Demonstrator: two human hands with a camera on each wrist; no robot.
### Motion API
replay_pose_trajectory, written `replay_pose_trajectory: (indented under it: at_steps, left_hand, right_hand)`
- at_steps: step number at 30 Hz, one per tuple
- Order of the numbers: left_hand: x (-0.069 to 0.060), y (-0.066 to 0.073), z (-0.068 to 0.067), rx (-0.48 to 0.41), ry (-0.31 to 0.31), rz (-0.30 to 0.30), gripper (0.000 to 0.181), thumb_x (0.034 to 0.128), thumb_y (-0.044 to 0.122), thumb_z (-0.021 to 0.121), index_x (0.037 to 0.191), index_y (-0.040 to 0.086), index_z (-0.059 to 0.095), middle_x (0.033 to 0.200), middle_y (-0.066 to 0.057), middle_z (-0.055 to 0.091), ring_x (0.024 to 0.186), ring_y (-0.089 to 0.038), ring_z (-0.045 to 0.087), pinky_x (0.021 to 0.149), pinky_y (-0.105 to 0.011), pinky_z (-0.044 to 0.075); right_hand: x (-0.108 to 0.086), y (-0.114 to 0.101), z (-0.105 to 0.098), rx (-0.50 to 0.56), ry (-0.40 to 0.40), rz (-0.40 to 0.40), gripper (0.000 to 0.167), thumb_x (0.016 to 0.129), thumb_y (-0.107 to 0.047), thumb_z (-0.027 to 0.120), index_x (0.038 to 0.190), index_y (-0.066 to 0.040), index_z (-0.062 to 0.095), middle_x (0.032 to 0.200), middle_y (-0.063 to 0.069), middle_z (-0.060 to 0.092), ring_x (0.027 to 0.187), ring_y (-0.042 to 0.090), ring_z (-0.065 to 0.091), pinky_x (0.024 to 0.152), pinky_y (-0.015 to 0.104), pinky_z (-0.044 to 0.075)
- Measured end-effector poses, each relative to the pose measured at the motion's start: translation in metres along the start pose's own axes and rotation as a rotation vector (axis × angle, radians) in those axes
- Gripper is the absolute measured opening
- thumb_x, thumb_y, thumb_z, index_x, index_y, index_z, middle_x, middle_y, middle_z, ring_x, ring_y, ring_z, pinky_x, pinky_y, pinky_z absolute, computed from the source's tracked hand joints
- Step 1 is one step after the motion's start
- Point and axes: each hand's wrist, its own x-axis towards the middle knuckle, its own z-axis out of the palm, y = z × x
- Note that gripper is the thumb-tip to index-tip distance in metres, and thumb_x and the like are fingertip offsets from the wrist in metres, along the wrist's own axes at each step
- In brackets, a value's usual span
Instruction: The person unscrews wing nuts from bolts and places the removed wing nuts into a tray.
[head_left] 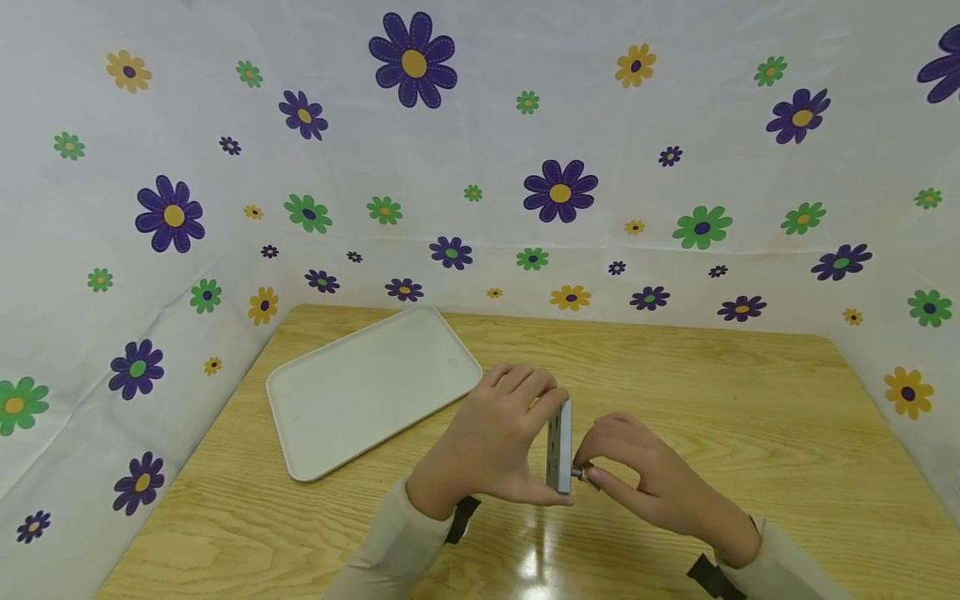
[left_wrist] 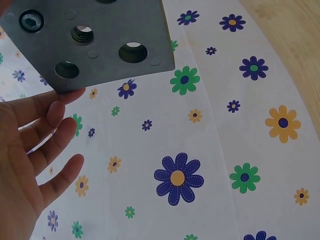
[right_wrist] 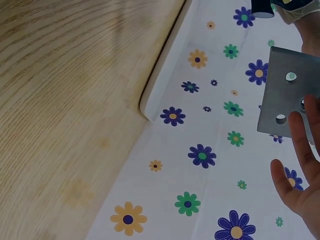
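Between left fingers (head_left: 534, 387) and thumb (head_left: 536, 493), an upright metal plate (head_left: 564, 450).

Flowered white sheeting (head_left: 465, 142) fills the upper frame and both sides; below, a wood-grained desk (head_left: 712, 383) catches glare (head_left: 531, 565) at bottom centre.

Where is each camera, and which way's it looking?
Head: worn on the head, facing forward and down; shows left hand, right hand, sleeves.
Left wrist: on that wrist, facing the metal plate; shows left fingers.
Right wrist: on that wrist, facing plate and tabletop; shows right fingers, part of left arm.
Both wrist views share plate and flowered cloth.
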Motion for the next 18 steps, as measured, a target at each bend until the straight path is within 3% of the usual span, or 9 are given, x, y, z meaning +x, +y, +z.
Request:
replay_pose_trajectory:
  at_steps: [6,9,13,18]
  left_hand:
    - [0.0012,0.0001,-0.0005,0.008,-0.002,0.006,0.092,0.0479,0.090,0.057,0.102,0.015,0.062,0.097,0.002,0.057,0.090,-0.014,0.054,0.084,-0.031,0.046]
    - [0.0016,0.0000,-0.0003,0.013,0.000,0.009,0.092,0.0480,0.090,0.056,0.102,0.015,0.062,0.097,0.003,0.057,0.090,-0.014,0.054,0.084,-0.031,0.046]
    - [0.0018,0.0003,-0.0002,0.019,0.002,0.010,0.092,0.0482,0.090,0.056,0.102,0.015,0.062,0.098,0.003,0.057,0.091,-0.014,0.055,0.084,-0.031,0.046]
    - [0.0023,0.0015,-0.0009,0.008,-0.009,-0.001,0.092,0.0470,0.089,0.058,0.103,0.016,0.062,0.098,0.003,0.058,0.091,-0.014,0.055,0.085,-0.031,0.046]
  right_hand:
    - [0.0016,0.0005,-0.0001,-0.027,0.023,-0.043,0.007,0.093,-0.016,0.057,0.097,-0.016,0.062,0.093,-0.008,0.061,0.091,0.009,0.056,0.095,0.029,0.036]
    - [0.0025,0.0008,0.0012,-0.087,0.057,-0.097,0.011,0.094,-0.022,0.056,0.092,-0.014,0.063,0.088,-0.006,0.061,0.085,0.008,0.056,0.097,0.032,0.036]
    - [0.0048,-0.0012,0.0024,-0.248,0.117,-0.213,0.021,0.094,-0.026,0.053,0.084,-0.012,0.064,0.082,-0.005,0.062,0.078,0.010,0.056,0.093,0.039,0.038]
    - [0.0094,-0.0062,0.0030,-0.467,0.191,-0.401,0.023,0.095,-0.020,0.053,0.078,-0.010,0.065,0.074,-0.002,0.063,0.071,0.014,0.059,0.081,0.044,0.043]
